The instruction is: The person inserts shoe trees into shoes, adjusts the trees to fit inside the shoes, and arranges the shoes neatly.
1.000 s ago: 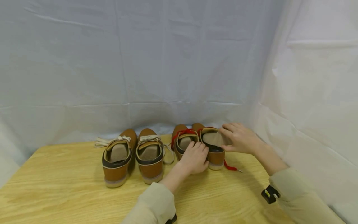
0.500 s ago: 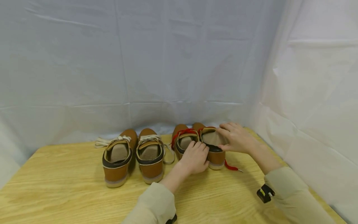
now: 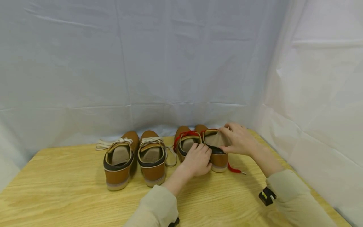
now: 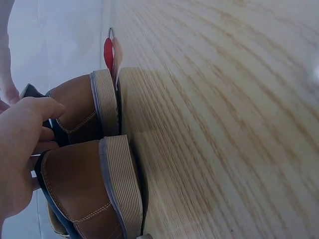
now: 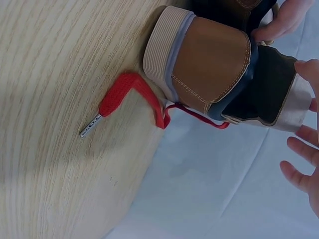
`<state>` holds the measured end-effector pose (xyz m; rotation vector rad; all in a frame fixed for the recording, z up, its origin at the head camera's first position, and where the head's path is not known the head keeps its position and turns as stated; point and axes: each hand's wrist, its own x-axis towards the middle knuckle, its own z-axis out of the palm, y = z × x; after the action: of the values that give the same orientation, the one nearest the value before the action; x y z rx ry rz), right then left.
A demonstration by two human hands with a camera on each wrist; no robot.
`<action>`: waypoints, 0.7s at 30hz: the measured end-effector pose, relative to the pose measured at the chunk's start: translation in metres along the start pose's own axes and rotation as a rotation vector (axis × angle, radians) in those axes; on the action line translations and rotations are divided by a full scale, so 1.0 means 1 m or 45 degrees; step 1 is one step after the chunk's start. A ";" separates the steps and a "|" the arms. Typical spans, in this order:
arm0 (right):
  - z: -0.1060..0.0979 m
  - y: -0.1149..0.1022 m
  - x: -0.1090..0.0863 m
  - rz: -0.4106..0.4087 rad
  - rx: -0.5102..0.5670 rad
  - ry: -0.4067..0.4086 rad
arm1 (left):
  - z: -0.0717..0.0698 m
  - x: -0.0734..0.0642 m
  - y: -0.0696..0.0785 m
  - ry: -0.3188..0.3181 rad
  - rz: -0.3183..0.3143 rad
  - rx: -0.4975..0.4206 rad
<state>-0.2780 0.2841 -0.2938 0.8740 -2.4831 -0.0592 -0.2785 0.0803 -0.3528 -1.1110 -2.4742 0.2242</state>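
Observation:
Among the brown shoes on the table, the rightmost shoe [image 3: 219, 161] has red laces and its heel faces me. My left hand [image 3: 197, 160] grips its heel collar on the left side, thumb outside, as the left wrist view shows. An insole [image 3: 212, 140], beige on top, stands tilted up out of that shoe's opening. Its dark underside and pale edge appear in the right wrist view. My right hand [image 3: 240, 140] pinches the insole's raised heel end between thumb and fingers. The insole's front part is hidden inside the shoe. A second red-laced shoe [image 3: 181, 154] is partly covered by my left hand.
Left of these stand two brown shoes with cream laces, a left one [image 3: 116, 174] and a right one [image 3: 154, 174]. A red lace end [image 5: 119, 93] with a metal tip lies on the wooden table [image 3: 71, 201]. White sheeting [image 3: 181, 69] hangs behind and along the right.
My right hand and forearm have shifted slightly left, with the insole still pinched and tilted. The left hand and the shoes look unchanged.

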 end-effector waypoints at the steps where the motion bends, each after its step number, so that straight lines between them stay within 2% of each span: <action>1: 0.000 0.000 0.000 0.015 -0.011 -0.005 | 0.000 0.000 0.000 0.001 0.001 0.000; 16: 0.003 -0.008 0.001 0.109 -0.106 -0.080 | 0.000 0.000 0.000 -0.024 0.001 -0.001; 21: 0.007 -0.011 0.002 0.122 -0.096 -0.075 | 0.000 0.000 0.000 -0.014 0.005 -0.013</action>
<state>-0.2765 0.2726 -0.3015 0.7309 -2.5559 -0.1464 -0.2782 0.0799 -0.3527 -1.1214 -2.4856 0.2194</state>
